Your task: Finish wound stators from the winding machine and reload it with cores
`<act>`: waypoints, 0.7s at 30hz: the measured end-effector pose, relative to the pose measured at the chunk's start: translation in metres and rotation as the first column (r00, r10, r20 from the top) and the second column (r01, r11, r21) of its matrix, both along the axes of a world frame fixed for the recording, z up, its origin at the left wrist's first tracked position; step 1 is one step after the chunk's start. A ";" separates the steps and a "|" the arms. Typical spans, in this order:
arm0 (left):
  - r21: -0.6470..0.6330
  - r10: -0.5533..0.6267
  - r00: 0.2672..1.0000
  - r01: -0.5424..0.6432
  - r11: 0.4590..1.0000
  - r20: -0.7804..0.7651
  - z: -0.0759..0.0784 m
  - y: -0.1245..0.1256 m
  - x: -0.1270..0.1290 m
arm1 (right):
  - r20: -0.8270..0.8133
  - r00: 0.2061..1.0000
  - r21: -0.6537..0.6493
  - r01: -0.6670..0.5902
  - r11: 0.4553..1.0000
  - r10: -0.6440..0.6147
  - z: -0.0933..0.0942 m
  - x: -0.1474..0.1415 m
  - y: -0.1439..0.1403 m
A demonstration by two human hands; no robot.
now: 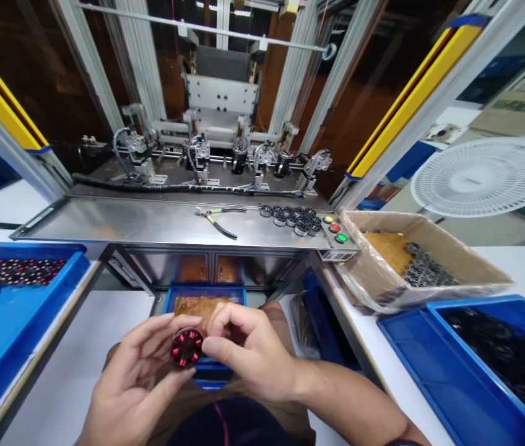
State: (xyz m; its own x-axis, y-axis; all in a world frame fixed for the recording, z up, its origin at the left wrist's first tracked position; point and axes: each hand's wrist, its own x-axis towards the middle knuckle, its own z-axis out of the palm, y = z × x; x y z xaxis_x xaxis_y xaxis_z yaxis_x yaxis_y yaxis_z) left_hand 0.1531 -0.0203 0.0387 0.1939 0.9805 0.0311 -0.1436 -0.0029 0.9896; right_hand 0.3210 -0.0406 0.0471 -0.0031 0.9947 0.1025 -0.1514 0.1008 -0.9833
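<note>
A small round motor stator [187, 347] with red copper windings is held between both hands, low in the middle of the head view. My left hand [135, 381] cups it from the left, thumb and fingers around its rim. My right hand [244, 350] pinches its right edge with thumb and forefinger. Directly behind the hands a small blue bin [204, 296] holds brown paper.
A steel machine shelf [151, 226] carries pliers [218, 220], a cluster of black round parts [293, 218] and a button box [337, 235]. A blue tray [16, 310] of red-wound stators lies left. A cardboard box [448, 260] and blue bins [429, 359] of black parts sit right, near a white fan [485, 176].
</note>
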 end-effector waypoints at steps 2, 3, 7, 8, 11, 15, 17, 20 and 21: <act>-0.062 -0.053 0.999 0.054 0.997 0.008 -0.004 0.007 -0.007 | -0.038 0.998 -0.005 0.052 0.999 -0.052 -0.007 -0.004 -0.003; -0.072 -0.101 0.995 0.102 0.992 0.019 -0.006 0.010 -0.011 | -0.047 0.997 0.000 0.069 0.998 -0.069 -0.010 -0.005 -0.004; 0.010 -0.321 0.944 0.321 0.947 0.071 -0.019 0.024 -0.018 | 0.000 0.995 0.084 0.103 0.991 -0.103 -0.020 -0.007 -0.009; 0.044 -0.332 0.940 0.330 0.943 0.071 -0.020 0.025 -0.018 | 0.032 0.993 0.110 0.110 0.988 -0.114 -0.021 -0.007 -0.010; 0.180 -0.209 0.977 0.213 0.960 -0.041 -0.022 0.022 -0.011 | 0.073 0.990 0.161 0.108 0.981 -0.120 -0.022 -0.007 -0.011; 0.440 -0.022 0.978 0.113 0.891 -0.207 -0.021 0.011 -0.004 | -0.005 0.998 0.175 0.065 0.983 -0.065 -0.020 -0.010 -0.009; 0.472 0.010 0.982 0.081 0.878 -0.189 -0.022 0.006 -0.003 | -0.065 0.995 0.139 0.078 0.987 -0.069 -0.021 -0.014 -0.009; 0.425 0.021 0.993 0.030 0.904 -0.113 -0.023 0.001 -0.003 | -0.177 0.977 0.034 0.126 0.992 -0.118 -0.026 -0.021 -0.010; 0.410 0.031 0.995 0.011 0.912 -0.095 -0.023 0.001 -0.003 | -0.195 0.972 0.018 0.136 0.990 -0.130 -0.029 -0.023 -0.011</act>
State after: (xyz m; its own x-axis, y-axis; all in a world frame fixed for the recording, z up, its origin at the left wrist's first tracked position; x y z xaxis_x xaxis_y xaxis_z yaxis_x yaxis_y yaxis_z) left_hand 0.1505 -0.0197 0.0156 0.2065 0.8876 0.4118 -0.0442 -0.4120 0.9101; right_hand 0.2985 -0.0520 0.0185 0.1523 0.9811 0.1191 -0.3208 0.1630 -0.9330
